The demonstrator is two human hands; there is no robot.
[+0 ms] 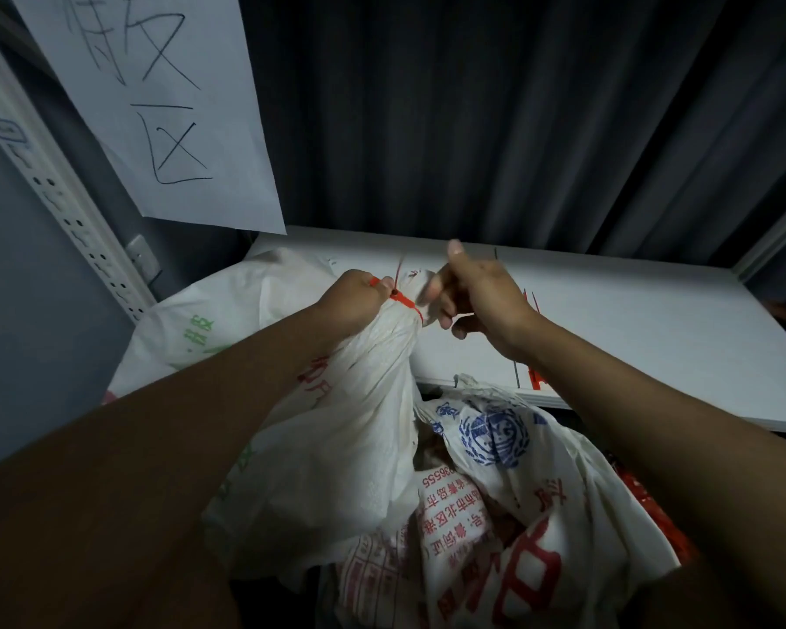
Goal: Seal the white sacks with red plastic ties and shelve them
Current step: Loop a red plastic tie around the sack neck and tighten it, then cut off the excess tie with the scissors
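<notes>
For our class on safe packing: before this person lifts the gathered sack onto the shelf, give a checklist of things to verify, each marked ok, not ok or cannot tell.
1. Red tie looped round the sack neck: ok.
2. Tie pulled fully tight: cannot tell.
3. Left hand grips the neck: ok.
4. Right hand holds the sack's top: cannot tell, blurred.
5. Bare room on the white shelf: ok.

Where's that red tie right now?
In the head view, the red tie circles the gathered neck of the white sack, centre frame, between the left hand and right hand.
</notes>
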